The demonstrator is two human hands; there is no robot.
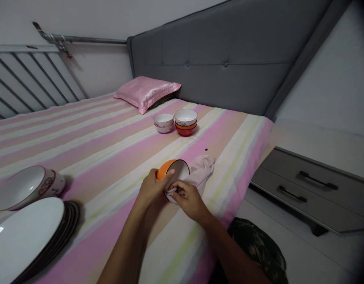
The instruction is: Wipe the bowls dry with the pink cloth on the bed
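My left hand (152,185) grips an orange bowl (166,169) by its left side, the thumb over the rim. The bowl is tilted on its side, its white inside turned to the right. In my right hand (189,199) a pale pink cloth (202,170) is bunched, the fingers pinching it against the bowl's near rim. The rest of the cloth trails to the right over the bed. Farther off stand two short bowl stacks: patterned white bowls (163,123), and beside them a white bowl (186,117) on top of orange and red ones.
Large patterned bowls (22,185) and a stack of dark-edged plates (31,240) rest at the left on the striped bed (117,165). A pink pillow (146,90) lies by the grey headboard (211,55). A drawer cabinet (312,189) stands to the right. A tiny black piece (206,149) lies beyond the cloth.
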